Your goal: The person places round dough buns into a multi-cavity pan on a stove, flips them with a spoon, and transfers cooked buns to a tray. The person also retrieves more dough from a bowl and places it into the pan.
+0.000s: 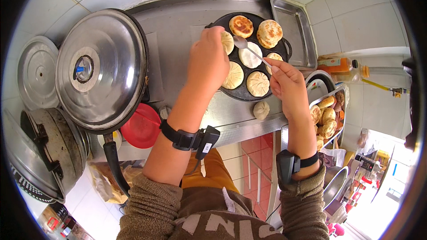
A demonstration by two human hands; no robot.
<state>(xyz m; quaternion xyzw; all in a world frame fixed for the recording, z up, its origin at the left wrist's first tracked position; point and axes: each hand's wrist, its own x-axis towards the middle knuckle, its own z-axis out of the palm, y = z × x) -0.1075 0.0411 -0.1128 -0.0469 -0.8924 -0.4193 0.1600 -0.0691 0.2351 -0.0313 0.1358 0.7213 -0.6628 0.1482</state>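
My left hand (208,56) is at the left rim of a black multi-well pan (238,96), against a pale pleated bun (228,42). Its fingertips are hidden, so whether it grips the bun is unclear. Pinched between the fingers of my right hand (287,81) is the handle of a metal spoon (255,53). The spoon's bowl is close to the left bun, above the pan. A smooth white bun (249,55) occupies the middle well. Around it are pleated buns (258,84), a browned flat bun (241,26) and browned buns stacked (270,31) at the upper right.
A pleated dough bun (261,110) sits on the steel counter (173,46) below the pan. At left stand a large lidded pan (100,70) and a red bowl (141,128). Right are an oblong steel tray (302,43), bottles (340,65) and a tray of browned food (328,120).
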